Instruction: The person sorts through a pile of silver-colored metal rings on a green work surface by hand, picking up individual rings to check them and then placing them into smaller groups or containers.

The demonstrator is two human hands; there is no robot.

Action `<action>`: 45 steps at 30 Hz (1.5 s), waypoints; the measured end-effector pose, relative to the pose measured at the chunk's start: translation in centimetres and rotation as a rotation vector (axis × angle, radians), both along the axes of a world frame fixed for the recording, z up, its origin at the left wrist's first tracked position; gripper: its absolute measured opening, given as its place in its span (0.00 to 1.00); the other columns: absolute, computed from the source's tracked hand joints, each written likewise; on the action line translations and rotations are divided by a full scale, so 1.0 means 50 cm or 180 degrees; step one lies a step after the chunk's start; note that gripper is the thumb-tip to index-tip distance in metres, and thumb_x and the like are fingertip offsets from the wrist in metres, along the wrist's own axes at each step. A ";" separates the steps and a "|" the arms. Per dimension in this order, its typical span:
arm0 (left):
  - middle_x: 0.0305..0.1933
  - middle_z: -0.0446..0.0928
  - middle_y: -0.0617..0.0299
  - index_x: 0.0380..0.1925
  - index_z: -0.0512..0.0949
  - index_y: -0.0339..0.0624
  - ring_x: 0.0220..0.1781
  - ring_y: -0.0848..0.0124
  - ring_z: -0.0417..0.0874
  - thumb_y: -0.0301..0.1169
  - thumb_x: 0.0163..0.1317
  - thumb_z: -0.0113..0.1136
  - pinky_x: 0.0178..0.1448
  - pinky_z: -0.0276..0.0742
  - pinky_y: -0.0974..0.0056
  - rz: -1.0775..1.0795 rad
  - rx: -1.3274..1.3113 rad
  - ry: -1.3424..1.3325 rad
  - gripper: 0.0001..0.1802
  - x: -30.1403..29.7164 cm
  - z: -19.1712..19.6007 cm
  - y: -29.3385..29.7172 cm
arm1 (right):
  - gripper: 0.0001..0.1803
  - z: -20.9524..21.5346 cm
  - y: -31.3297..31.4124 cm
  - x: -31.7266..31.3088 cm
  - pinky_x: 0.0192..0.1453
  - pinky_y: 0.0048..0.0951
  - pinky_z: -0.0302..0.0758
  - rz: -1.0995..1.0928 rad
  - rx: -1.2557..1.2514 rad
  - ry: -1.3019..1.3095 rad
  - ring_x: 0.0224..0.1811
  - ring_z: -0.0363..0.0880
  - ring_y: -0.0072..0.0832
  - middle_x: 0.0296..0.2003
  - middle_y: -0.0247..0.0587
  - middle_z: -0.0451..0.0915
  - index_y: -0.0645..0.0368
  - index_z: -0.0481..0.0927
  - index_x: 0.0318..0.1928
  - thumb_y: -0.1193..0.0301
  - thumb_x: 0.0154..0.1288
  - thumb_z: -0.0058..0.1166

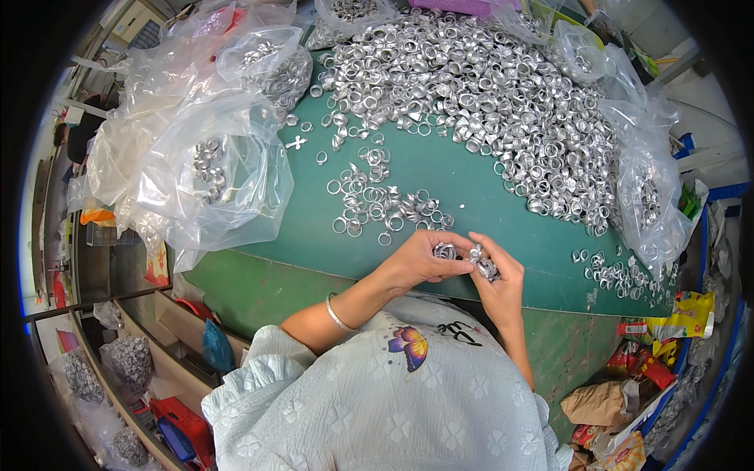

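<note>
Silver-coloured metal rings (444, 250) sit in the curled fingers of my left hand (420, 257). My right hand (505, 286) is closed round several more rings (488, 269). Both hands meet near the table's front edge, fingertips almost together, with a ring between them. Just beyond my left hand lies a loose group of rings (381, 202) on the green tabletop (463, 177). A large heap of rings (471, 78) spreads across the far side and down the right. Exactly which fingers pinch the middle ring is too small to tell.
Clear plastic bags (212, 173) with some rings stand at the left. Another clear bag (648, 196) lies along the right edge, near a small ring cluster (624, 276). Open drawers (169, 330) are at lower left; snack packets (691, 315) and a brown paper bag (601, 404) at lower right.
</note>
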State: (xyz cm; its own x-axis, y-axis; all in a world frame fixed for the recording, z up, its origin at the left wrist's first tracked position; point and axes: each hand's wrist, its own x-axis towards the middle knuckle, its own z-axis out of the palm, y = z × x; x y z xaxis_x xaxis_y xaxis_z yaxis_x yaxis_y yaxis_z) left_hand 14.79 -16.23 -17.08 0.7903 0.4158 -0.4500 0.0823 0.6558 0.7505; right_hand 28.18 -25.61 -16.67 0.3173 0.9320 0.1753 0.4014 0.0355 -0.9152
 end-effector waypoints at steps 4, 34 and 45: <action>0.31 0.74 0.69 0.38 0.77 0.39 0.27 0.85 0.69 0.26 0.48 0.65 0.27 0.63 0.78 -0.0048 0.0573 0.0111 0.15 -0.001 0.007 0.000 | 0.24 0.003 0.001 -0.001 0.37 0.24 0.71 0.0087 0.0083 0.0047 0.32 0.76 0.28 0.32 0.44 0.76 0.63 0.74 0.49 0.86 0.47 0.54; 0.33 0.74 0.64 0.44 0.71 0.41 0.23 0.84 0.65 0.26 0.56 0.56 0.20 0.55 0.80 0.0392 0.0081 -0.0294 0.15 -0.023 0.013 -0.003 | 0.11 -0.055 -0.006 0.023 0.16 0.18 0.60 -0.0031 0.0427 0.3747 0.21 0.69 0.25 0.33 0.46 0.73 0.62 0.69 0.41 0.78 0.55 0.48; 0.26 0.73 0.64 0.31 0.80 0.39 0.18 0.78 0.69 0.25 0.55 0.58 0.22 0.66 0.74 0.0505 0.2286 0.0602 0.04 -0.055 -0.044 -0.021 | 0.06 -0.073 -0.023 0.038 0.19 0.16 0.58 -0.0638 -0.0737 0.0826 0.20 0.64 0.17 0.18 0.31 0.72 0.65 0.78 0.32 0.75 0.55 0.56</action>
